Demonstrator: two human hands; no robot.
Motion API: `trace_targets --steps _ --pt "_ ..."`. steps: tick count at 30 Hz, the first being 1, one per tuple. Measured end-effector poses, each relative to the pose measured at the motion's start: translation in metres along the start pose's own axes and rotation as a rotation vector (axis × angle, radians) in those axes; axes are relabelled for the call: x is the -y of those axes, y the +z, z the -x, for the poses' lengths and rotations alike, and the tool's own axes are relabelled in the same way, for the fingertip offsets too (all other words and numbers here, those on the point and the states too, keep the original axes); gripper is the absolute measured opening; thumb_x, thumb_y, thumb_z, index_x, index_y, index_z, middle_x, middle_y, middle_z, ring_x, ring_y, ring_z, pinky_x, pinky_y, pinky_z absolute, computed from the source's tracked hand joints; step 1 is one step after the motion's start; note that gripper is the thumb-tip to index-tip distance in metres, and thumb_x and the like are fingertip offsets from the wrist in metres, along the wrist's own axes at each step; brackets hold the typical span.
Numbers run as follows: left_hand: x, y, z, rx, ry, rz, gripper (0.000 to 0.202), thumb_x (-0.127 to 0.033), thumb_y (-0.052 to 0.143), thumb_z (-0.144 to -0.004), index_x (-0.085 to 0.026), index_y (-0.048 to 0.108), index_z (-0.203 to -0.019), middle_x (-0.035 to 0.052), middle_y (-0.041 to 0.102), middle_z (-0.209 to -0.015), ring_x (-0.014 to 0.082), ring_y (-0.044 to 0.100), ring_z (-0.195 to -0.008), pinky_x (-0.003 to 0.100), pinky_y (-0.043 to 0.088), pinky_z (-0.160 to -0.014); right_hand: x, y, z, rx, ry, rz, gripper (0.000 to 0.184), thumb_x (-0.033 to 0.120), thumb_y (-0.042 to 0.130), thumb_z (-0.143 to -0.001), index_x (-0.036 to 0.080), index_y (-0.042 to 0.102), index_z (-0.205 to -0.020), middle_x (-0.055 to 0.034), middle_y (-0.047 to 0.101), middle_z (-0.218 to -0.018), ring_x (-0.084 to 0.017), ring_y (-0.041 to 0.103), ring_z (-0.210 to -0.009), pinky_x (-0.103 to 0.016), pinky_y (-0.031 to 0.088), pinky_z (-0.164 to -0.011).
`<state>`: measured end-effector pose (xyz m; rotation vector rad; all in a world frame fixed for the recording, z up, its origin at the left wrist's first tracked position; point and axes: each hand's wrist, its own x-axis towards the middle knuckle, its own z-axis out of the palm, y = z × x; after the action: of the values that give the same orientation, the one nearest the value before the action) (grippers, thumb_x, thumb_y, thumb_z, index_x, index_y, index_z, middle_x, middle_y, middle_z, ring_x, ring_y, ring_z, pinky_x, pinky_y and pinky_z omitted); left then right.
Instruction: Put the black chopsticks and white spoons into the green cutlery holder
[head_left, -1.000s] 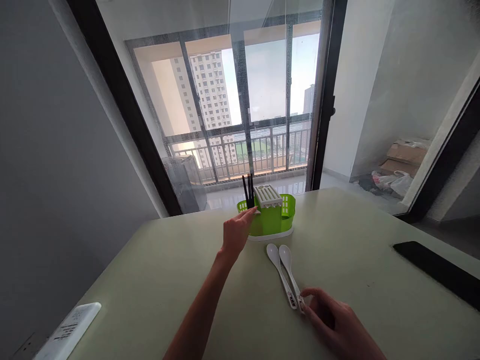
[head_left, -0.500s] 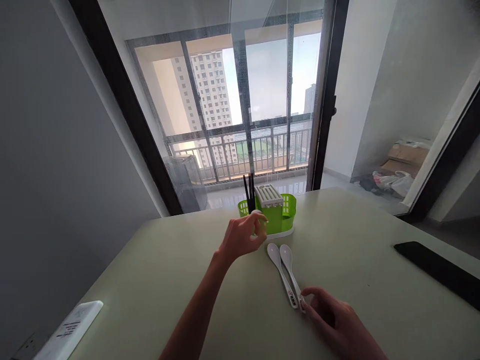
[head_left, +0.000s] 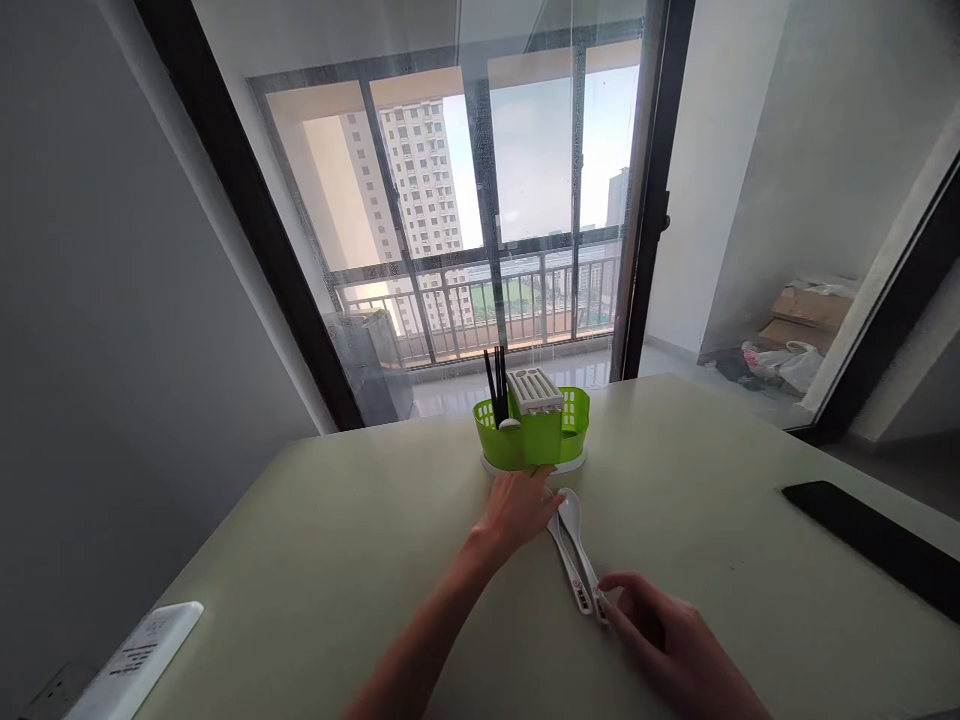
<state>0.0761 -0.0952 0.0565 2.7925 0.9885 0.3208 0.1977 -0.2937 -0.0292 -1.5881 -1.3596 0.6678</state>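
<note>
1. Two white spoons lie side by side on the table, bowls toward its far edge, handles toward its near edge.
2. The left hand is over the bowl of the left spoon, hiding most of it; the handle shows beyond the hand. One digit reaches to the right spoon's bowl. Whether these fingers are clamped on the left spoon, I cannot tell.
3. The right hand has its thumb and index finger curved, tips close together at the handle end of the right spoon. Whether they pinch it or only rest against it, I cannot tell.
4. Just past the left fingers, near the table's far edge, stands a green caddy. Black chopsticks and another spoon stick up in its left compartment.
5. A black slab lies by the table's right edge, well apart from the fingers.
</note>
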Motion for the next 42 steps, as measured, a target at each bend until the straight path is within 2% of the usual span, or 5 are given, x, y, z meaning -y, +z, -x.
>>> trace_targets --steps 16,29,33,37,42 --pt "-0.025 0.026 0.006 0.112 0.029 0.097 0.052 -0.043 0.074 -0.086 -0.024 0.066 -0.133 0.0099 0.074 -0.125 0.0312 0.069 -0.113 0.041 0.054 -0.096 -0.007 0.001 0.0 -0.004 -0.025 0.057 0.037 0.056 0.048 -0.098 0.024 0.066 -0.104 0.0043 0.052 -0.066 -0.014 0.049 -0.058 -0.024 0.04 -0.056" --pt "-0.024 0.029 0.008 0.151 -0.015 0.216 0.035 -0.051 0.064 -0.091 -0.022 0.078 -0.105 0.0054 0.08 -0.097 0.0232 0.073 -0.088 0.029 0.05 -0.072 -0.015 0.004 0.001 -0.008 -0.054 0.062 0.035 0.054 0.051 -0.097 0.024 0.068 -0.103 0.0041 0.053 -0.066 -0.014 0.049 -0.056 -0.023 0.041 -0.053" --pt "-0.015 0.009 0.003 0.201 0.021 0.395 0.041 -0.054 0.059 -0.093 -0.018 0.077 -0.088 0.0021 0.076 -0.082 0.0175 0.067 -0.075 0.025 0.044 -0.062 -0.015 0.004 0.001 0.012 -0.046 0.073 0.037 0.055 0.049 -0.098 0.024 0.067 -0.103 0.0041 0.053 -0.067 -0.014 0.049 -0.057 -0.023 0.041 -0.055" --pt "-0.003 -0.038 0.003 0.253 0.098 0.661 0.05 -0.063 0.059 -0.091 -0.016 0.074 -0.086 -0.0028 0.064 -0.065 0.012 0.059 -0.056 0.023 0.044 -0.056 -0.014 0.003 0.001 0.027 -0.037 0.089 0.036 0.054 0.049 -0.099 0.024 0.067 -0.104 0.0041 0.054 -0.067 -0.014 0.049 -0.057 -0.023 0.04 -0.055" --pt "0.012 -0.1 0.013 0.043 0.064 0.857 0.051 -0.068 0.062 -0.087 -0.018 0.07 -0.098 0.0012 0.071 -0.081 0.0113 0.062 -0.055 0.023 0.05 -0.054 -0.016 0.003 0.0 0.058 -0.037 0.094 0.038 0.056 0.047 -0.099 0.024 0.066 -0.109 0.0031 0.056 -0.071 -0.014 0.05 -0.06 -0.023 0.041 -0.057"
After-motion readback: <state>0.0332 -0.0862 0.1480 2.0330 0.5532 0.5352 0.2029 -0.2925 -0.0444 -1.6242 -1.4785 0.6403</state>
